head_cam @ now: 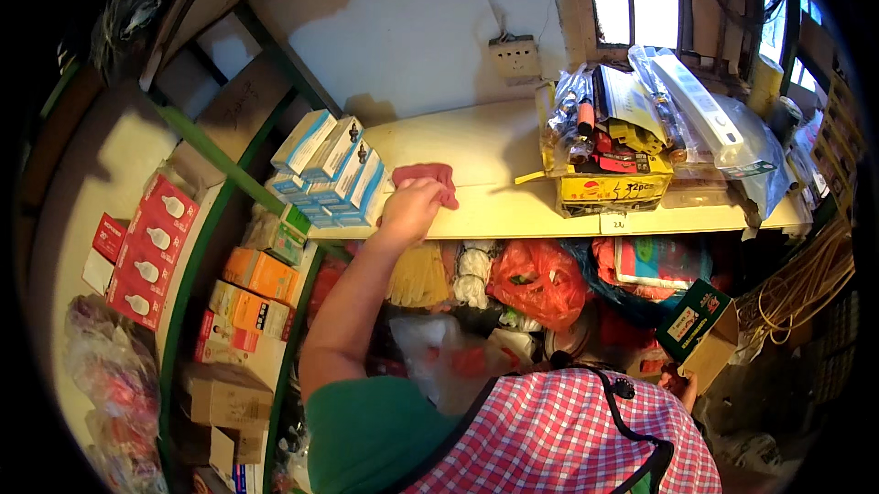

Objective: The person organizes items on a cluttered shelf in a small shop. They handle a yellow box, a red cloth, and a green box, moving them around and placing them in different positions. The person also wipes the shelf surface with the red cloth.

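My left hand (411, 211) rests on a folded dark-red cloth (429, 175), which lies on the cream shelf board (481, 209). Fingers curl over the cloth and press it to the board, just right of a stack of blue-and-white small boxes (336, 171). Low on the right, beside the checked apron, my right hand (678, 385) grips the lower edge of a green and brown cardboard box (700, 336). That box is tilted, and its inside cannot be seen. Part of the right hand is hidden by the apron.
A yellow carton (611, 190) full of packaged goods stands on the shelf's right half, beside a bagged white power strip (697, 102). Beneath hang a red plastic bag (535, 281) and yellow gloves (417, 278). Green-edged side shelves (199, 247) with boxes flank the left.
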### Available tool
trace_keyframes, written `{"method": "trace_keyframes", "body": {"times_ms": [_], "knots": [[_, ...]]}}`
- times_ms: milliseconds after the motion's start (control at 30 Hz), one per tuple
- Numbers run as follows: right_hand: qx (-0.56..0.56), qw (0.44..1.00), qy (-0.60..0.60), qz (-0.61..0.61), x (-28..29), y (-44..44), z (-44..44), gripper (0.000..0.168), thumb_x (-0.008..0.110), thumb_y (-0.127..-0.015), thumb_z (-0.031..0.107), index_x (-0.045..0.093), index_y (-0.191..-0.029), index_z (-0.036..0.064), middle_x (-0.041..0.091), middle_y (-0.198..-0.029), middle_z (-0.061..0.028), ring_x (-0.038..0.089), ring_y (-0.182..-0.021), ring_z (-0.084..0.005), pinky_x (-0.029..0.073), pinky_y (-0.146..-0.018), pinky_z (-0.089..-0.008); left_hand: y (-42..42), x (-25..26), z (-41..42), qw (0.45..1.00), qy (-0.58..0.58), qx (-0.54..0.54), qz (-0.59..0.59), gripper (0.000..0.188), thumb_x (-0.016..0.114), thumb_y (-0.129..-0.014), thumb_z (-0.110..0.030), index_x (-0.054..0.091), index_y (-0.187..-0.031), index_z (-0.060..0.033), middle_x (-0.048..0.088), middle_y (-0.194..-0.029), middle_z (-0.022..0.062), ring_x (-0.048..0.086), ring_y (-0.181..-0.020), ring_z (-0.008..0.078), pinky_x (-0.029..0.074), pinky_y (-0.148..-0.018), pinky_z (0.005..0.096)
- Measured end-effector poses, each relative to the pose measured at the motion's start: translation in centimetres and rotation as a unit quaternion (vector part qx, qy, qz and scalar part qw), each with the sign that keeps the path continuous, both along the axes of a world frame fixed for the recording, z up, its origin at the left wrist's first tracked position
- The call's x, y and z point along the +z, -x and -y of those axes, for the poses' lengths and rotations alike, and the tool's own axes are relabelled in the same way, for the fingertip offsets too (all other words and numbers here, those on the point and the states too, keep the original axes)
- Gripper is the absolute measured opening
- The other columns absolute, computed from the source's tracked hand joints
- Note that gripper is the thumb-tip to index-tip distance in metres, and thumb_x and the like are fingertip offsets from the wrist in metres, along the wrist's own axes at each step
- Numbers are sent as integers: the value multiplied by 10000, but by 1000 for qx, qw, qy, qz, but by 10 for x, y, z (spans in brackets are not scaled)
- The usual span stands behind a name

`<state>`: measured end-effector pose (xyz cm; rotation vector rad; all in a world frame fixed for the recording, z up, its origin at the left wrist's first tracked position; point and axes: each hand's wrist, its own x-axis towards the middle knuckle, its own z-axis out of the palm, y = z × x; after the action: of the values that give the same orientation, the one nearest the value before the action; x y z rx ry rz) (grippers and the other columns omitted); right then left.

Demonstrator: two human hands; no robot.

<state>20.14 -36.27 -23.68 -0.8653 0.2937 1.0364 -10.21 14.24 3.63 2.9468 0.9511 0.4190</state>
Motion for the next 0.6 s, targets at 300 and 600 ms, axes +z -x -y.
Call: {"method": "trace_keyframes", "body": {"times_ms": [300, 600], "knots": [[-92, 996, 4, 16, 36, 25, -16, 262, 503, -827, 334, 539, -857, 76, 582, -745, -65, 542, -589, -157, 476, -529, -272, -53, -16, -45, 997, -6, 27, -66, 431, 446, -861, -417, 457, -1262, -260, 262, -1418, 132, 210, -1298, 382, 216, -1041, 484], [-115, 989, 74, -58, 34, 43, 11, 345, 501, -808, 441, 550, -893, 110, 586, -721, -81, 547, -610, -183, 467, -519, -296, -123, -10, -143, 986, 60, 133, -79, 537, 408, -825, -493, 363, -1329, -312, 213, -1451, 34, 120, -1340, 333, 224, -1010, 589]]}}
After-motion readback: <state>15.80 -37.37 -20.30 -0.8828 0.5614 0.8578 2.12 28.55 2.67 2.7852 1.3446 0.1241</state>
